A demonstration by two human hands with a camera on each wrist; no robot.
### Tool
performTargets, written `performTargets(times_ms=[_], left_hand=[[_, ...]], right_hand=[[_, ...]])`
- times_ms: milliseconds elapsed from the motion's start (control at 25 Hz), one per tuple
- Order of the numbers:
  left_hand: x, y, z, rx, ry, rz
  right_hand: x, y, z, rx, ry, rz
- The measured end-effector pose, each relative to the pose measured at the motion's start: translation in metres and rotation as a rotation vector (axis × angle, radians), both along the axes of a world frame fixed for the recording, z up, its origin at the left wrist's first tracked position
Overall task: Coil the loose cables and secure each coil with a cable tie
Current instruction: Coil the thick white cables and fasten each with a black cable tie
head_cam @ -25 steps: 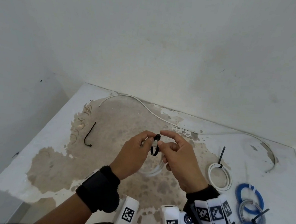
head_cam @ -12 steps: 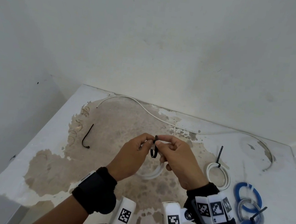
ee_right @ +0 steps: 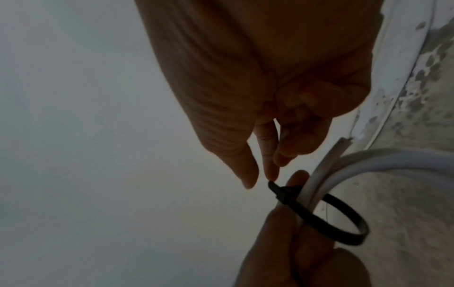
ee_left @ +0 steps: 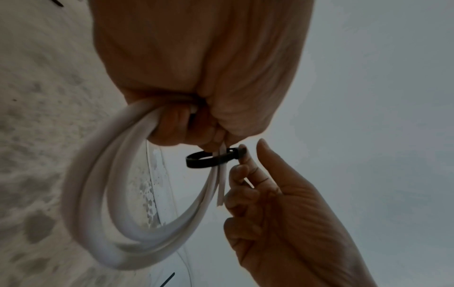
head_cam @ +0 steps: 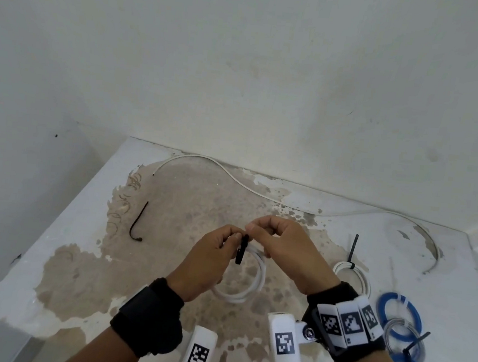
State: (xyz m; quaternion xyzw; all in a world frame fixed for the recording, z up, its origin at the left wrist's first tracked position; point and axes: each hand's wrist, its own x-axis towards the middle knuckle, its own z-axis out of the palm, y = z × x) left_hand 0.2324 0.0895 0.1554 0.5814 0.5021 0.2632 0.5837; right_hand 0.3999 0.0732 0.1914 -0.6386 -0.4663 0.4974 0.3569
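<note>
Two plain whitish walls [head_cam: 270, 81] meet in a corner, and shoved into that corner is the worktop [head_cam: 82, 224], white paint worn off in a big brownish patch across the middle. One long loose white cable [head_cam: 232, 177] snakes along the back edge. Over on the right there's a tied white coil [head_cam: 352, 275] with its black tie tail sticking up, then a bunch of blue and grey coils [head_cam: 402, 322] near the front right corner. A spare black tie [head_cam: 138, 223] lies by itself on the left side.

Above the middle, the left hand [head_cam: 203, 268] has its grip closed on the white coil [head_cam: 248, 281], pinching the bundled strands up top so the rest hangs as a ring. The black cable tie [head_cam: 241, 249] is looped round those strands. The right hand [head_cam: 286, 252] has a narrow grip, fingertips pinched at the tie's end.

Head view barely shows the tie. The left wrist view shows the tie loop [ee_left: 209, 160] is slack round the strands, plus a cut cable end [ee_left: 220, 196] dangling below it. The right wrist view shows the tie head [ee_right: 280, 192] right at the right fingertips [ee_right: 270, 170].
</note>
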Motion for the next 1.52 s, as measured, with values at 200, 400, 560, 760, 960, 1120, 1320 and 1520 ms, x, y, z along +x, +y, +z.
performTargets(times_ms=[200,400,560,760,960,1120,1320,1520], left_hand=[[-0.003,0.0,0.0,-0.056,-0.028,-0.002],[-0.001,-0.005,-0.001,0.122,0.069,-0.062],[-0.004,-0.008,-0.007,0.23,0.12,-0.137],[0.002,-0.005,0.001,0.037,-0.027,-0.09],[0.002,0.004,0.007,-0.203,-0.127,0.009],[0.002,0.005,0.007,-0.251,-0.121,0.011],[0.001,0.01,0.007,-0.263,-0.123,0.02],[0.0,0.012,0.005,-0.24,-0.103,0.0]], right_hand=[[-0.003,-0.004,-0.008,0.037,-0.094,0.073],[0.004,0.004,-0.005,0.001,0.016,-0.003],[0.011,0.012,0.0,0.013,0.054,-0.08],[0.006,0.024,-0.008,0.02,0.162,-0.283],[0.004,0.013,-0.008,-0.051,0.135,0.037],[0.006,0.006,-0.006,0.096,0.026,0.097],[0.004,0.009,-0.015,0.147,-0.046,0.054],[0.006,0.012,-0.017,0.166,-0.088,0.044]])
